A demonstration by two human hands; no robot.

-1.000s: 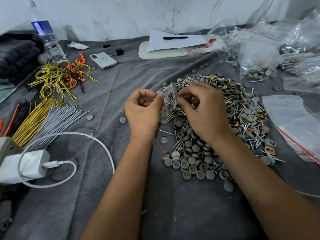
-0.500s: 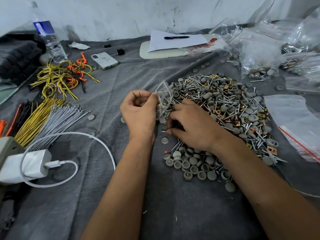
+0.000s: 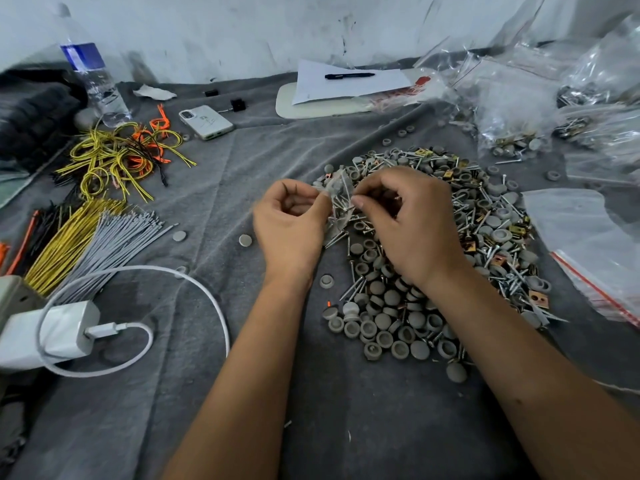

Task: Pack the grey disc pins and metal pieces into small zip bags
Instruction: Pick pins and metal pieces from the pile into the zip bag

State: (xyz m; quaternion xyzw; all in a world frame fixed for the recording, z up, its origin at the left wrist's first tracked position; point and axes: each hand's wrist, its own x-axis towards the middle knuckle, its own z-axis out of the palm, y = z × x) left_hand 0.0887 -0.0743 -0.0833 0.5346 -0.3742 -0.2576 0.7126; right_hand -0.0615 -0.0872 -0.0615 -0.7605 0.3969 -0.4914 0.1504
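— Now, what is held by each hand?
— A small zip bag (image 3: 337,199), with screws inside, is pinched by the left hand (image 3: 292,225) and by the right hand (image 3: 412,223) at its far end.
— And the parts?
— The pile of grey disc pins and metal pieces (image 3: 398,317) is spread on the surface (image 3: 277,161) under and right of the hands; empty zip bags (image 3: 585,244) are laid further right.

A makeshift packing workshop: a wrinkled grey cloth (image 3: 214,393) under heaped grey caps and screws (image 3: 460,216), bundled yellow wires (image 3: 65,237) at left, clear zip bags (image 3: 585,244) at right.
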